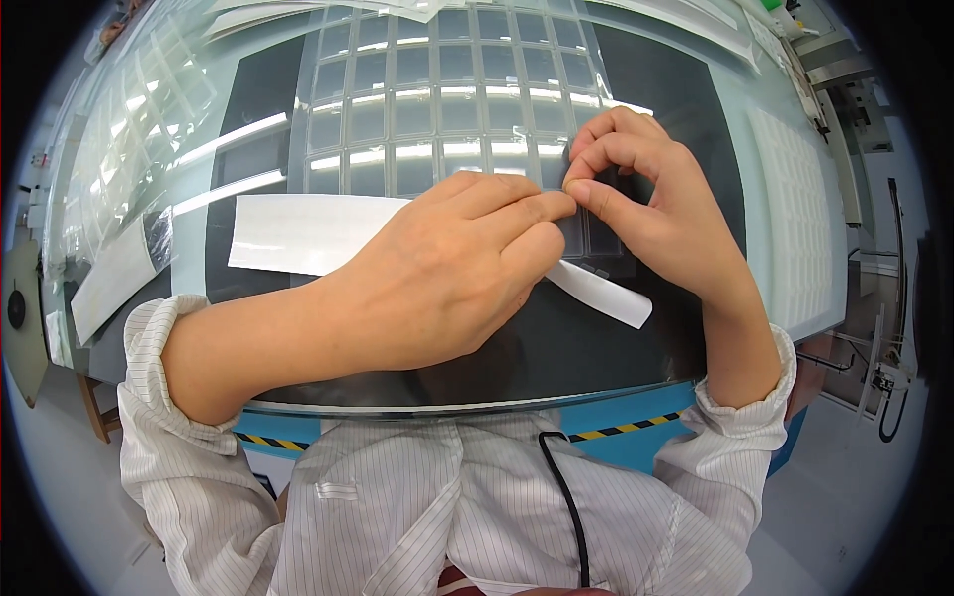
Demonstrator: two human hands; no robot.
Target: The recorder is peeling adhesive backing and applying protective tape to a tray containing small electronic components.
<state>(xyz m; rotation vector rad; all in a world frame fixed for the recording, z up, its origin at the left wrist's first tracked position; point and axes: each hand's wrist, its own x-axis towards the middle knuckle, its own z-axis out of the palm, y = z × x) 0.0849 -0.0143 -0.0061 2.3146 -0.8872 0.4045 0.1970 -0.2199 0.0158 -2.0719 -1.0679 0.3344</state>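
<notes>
Both hands (571,199) pinch grid sheet (437,109) corner (over white strip (298,233)).

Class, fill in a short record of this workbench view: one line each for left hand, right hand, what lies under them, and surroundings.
Left hand: left hand lies over a white paper strip, fingertips meeting the right hand's.
Right hand: right hand pinches at a small dark square on the sheet's near edge.
Under them: clear gridded sheet on a black mat.
Surroundings: more gridded sheets at left, a white one at right.
</notes>
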